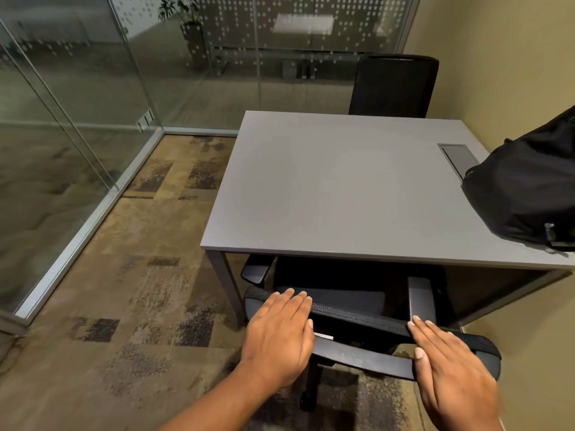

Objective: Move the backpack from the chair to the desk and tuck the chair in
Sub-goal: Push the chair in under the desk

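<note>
Small office room: glass partition walls [93, 88] with dotted frosting, patterned brown carpet [130, 275], beige painted wall [497, 73], second black chair [393, 85] behind, potted plant [186, 26] beyond glass.

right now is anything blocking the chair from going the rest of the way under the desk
Nothing visible does. The chair has its seat already under the desk, both hands flat on its backrest; the backpack lies on top.

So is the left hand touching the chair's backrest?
Touching: the head view shows the left hand flat on the chair backrest, fingers over its top edge.
</note>
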Demonstrator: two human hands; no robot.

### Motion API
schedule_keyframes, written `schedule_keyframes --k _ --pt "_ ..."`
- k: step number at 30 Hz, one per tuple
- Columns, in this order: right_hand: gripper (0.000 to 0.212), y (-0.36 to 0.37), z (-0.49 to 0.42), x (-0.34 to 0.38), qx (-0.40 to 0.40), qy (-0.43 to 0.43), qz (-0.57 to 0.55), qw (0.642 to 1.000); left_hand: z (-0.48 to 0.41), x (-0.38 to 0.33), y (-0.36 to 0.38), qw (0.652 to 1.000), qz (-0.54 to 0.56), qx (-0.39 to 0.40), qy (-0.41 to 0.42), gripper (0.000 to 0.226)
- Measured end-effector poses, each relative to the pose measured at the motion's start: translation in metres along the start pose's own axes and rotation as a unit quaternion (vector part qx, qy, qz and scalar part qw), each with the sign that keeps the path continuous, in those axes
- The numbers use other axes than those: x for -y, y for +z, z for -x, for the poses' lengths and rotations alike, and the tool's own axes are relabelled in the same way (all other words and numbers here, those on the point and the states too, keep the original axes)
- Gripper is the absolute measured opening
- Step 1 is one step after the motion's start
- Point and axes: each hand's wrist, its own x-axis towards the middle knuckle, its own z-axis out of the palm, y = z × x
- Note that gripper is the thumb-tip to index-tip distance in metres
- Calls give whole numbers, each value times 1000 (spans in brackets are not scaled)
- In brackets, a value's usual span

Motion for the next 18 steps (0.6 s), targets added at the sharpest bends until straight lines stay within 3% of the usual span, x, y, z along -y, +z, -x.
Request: schedule_keyframes --k 18 --pt "51 -3 -58 -36 20 20 13 1000 -60 -14 22 1000 -16 7 -22 45"
